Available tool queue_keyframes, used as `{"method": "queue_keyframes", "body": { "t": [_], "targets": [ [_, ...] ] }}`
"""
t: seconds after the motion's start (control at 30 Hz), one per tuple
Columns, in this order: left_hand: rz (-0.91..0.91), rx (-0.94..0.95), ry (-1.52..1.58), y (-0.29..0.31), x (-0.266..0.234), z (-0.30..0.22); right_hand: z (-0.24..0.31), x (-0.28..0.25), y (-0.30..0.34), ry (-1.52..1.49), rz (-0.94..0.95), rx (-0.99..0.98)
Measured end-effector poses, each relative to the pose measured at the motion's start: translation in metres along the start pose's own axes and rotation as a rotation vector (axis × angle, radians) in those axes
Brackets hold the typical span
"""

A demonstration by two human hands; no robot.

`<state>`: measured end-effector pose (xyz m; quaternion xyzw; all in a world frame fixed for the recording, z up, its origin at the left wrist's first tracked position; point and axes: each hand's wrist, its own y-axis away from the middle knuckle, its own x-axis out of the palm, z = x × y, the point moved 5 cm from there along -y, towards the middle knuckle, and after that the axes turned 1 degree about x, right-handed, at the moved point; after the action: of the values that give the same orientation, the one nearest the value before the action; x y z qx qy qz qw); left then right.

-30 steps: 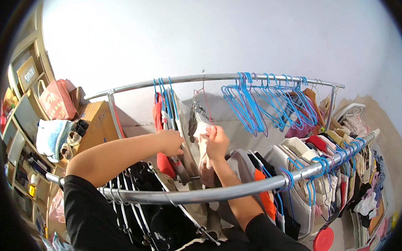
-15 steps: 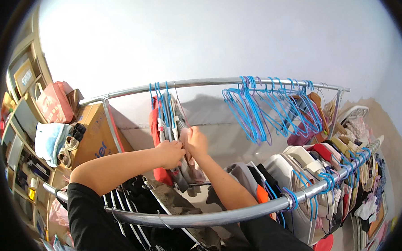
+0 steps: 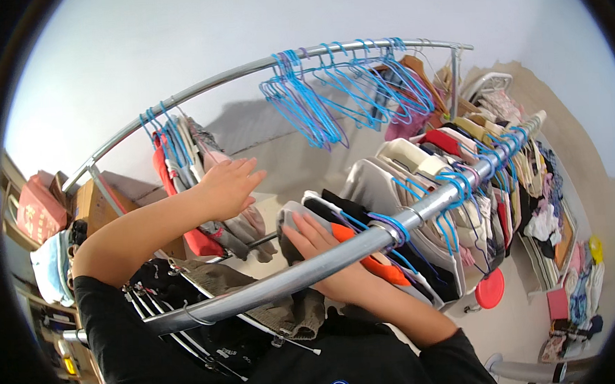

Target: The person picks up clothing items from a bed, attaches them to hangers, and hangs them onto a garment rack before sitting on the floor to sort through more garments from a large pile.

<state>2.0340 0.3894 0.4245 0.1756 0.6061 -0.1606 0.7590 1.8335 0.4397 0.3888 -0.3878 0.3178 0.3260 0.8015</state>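
Observation:
My left hand is in the air between the two rails with its fingers apart, holding nothing. Just beside it hang a few garments on blue hangers, among them a red garment and a pinkish one. My right hand reaches beneath the near metal rail. Its fingers are stretched out against or just in front of a grey garment; contact cannot be made out. An orange and black garment hangs right next to that hand.
Along the far rail hang several bare blue and purple hangers. Closely packed clothes fill the near rail's right side. Trouser hangers with dark garments are at its left. A cardboard box and a red stool stand on either side.
Both hands have left the garments on the far rail. My right hand has moved right and nearer, toward the grey garment. The view has swung right and tilted.

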Motion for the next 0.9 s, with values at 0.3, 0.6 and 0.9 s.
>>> {"method": "queue_keyframes", "body": {
  "t": [0.3, 0.6, 0.9],
  "targets": [
    [-0.070, 0.112, -0.073, -0.023, -0.026, -0.025, 0.042, -0.187, 0.037, -0.243, 0.271, -0.118],
    [0.085, -0.163, 0.371, -0.070, -0.004, 0.010, -0.139, -0.101, -0.144, 0.318, 0.369, 0.200],
    [0.046, -0.561, 1.152, -0.102, 0.054, 0.047, -0.232, 0.005, -0.186, 0.366, 0.201, 0.459]
  ]
}}
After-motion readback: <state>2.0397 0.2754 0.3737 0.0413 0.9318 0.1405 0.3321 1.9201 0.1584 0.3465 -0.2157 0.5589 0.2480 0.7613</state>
